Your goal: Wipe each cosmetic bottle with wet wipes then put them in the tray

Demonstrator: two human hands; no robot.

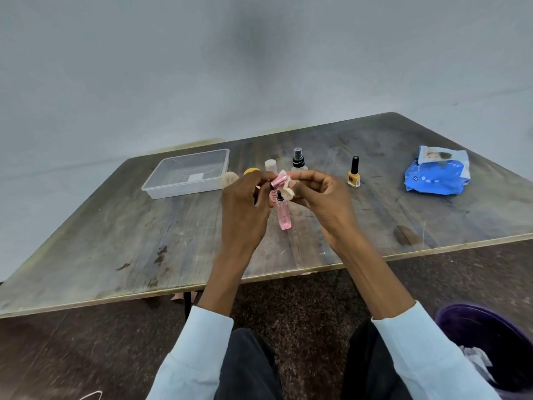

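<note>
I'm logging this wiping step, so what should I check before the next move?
1. Left hand has a grip on the pink bottle: ok.
2. Right hand holds the wipe against the pink cap: ok.
3. Cap back on bottle: not ok.
4. Clear plastic tray free to receive: ok.
5. Bottle wiped all round: cannot tell.
</note>
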